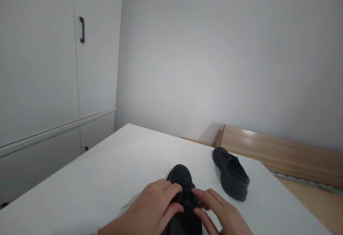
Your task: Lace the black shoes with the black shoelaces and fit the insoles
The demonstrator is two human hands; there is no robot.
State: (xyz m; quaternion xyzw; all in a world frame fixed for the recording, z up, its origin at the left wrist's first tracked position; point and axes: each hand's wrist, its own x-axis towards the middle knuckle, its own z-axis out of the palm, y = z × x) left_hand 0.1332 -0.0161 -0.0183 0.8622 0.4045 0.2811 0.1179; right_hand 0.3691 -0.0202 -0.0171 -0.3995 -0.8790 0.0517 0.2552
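A black lace-up shoe (180, 173) lies on the white table in front of me, toe pointing away. Both of my hands work at its lacing. My left hand (154, 206) comes over the shoe's left side, thumb and forefinger closed at the black shoelace (187, 189). From the right, my right hand (217, 210) reaches in with its fingertips closed at the lacing too. The fingers partly cover the laces and the shoe's opening. A second black shoe (232, 174) rests farther back on the right, its laces tied.
The white table (107, 177) spreads around the shoes. Behind its right edge stands a wood-grain board (268, 149) against the grey wall (214, 56). White cabinet doors (40, 56) with a dark handle (82, 30) rise at the left.
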